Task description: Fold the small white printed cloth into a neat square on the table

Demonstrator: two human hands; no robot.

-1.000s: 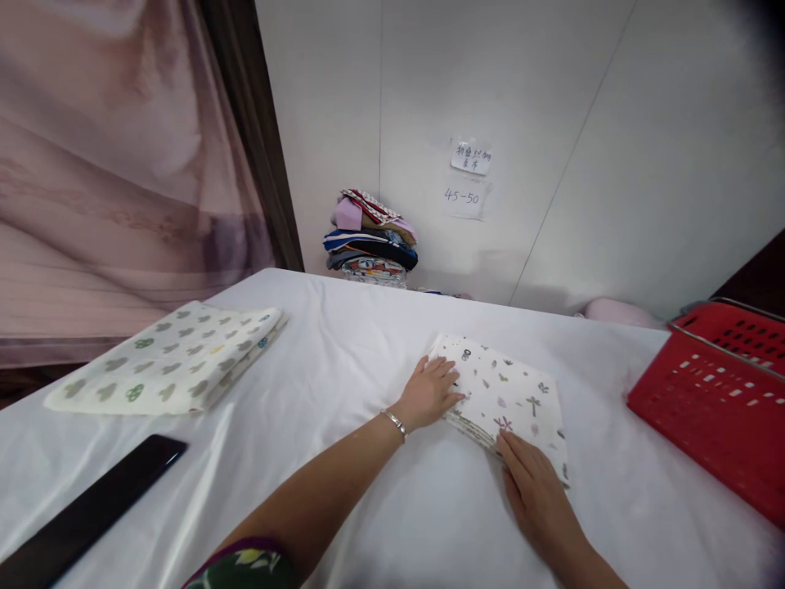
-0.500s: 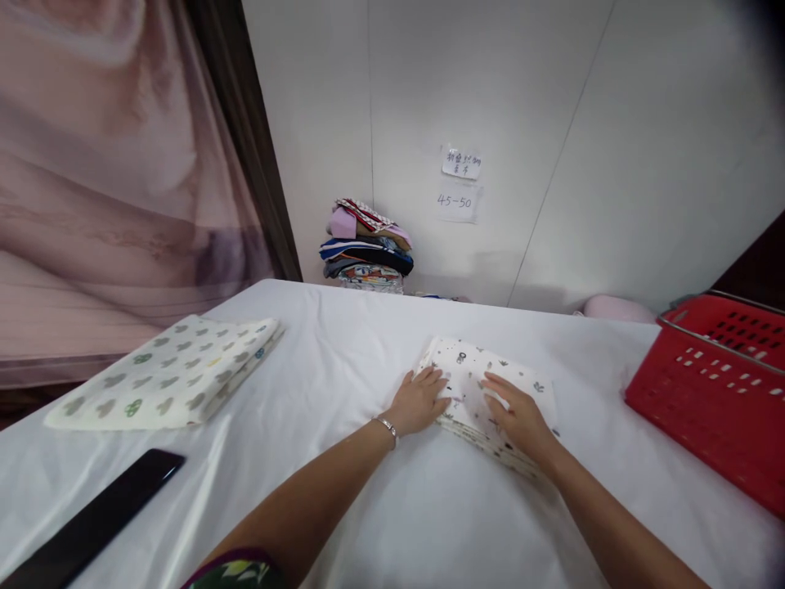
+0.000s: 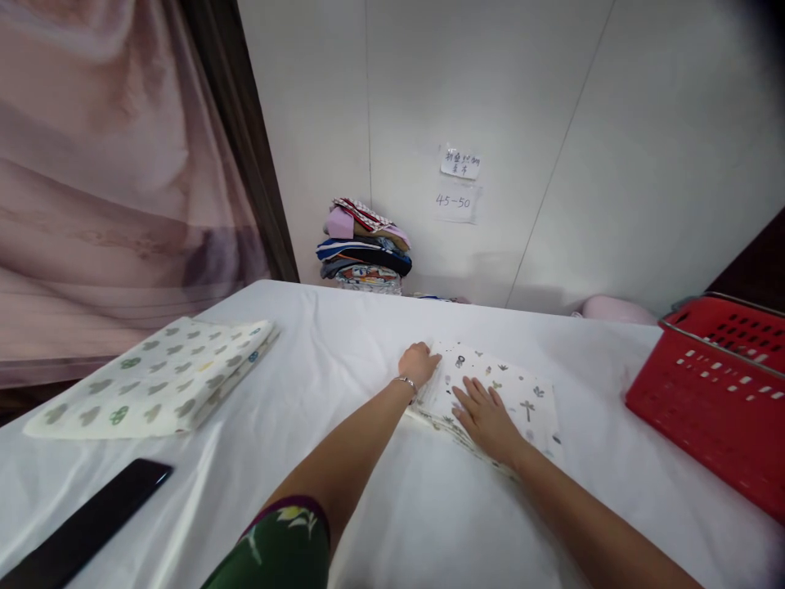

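Flatly, the right hand (image 3: 489, 420) rests palm down, fingers spread, on the folded cloth (image 3: 513, 391) beneath it. Just beyond, the left hand (image 3: 419, 365) curls at the cloth's edge; whether it pinches, I cannot tell. Well past both stands a fabric pile (image 3: 365, 245).

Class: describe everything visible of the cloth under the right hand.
The cloth is soft-looking, white, printed with grey, green and dark motifs, some plant-like. Folded in layers, it lies flat on the white-covered table, left of the basket. The right hand rests spread on top; the left hand is at the cloth's left edge, grip unclear.
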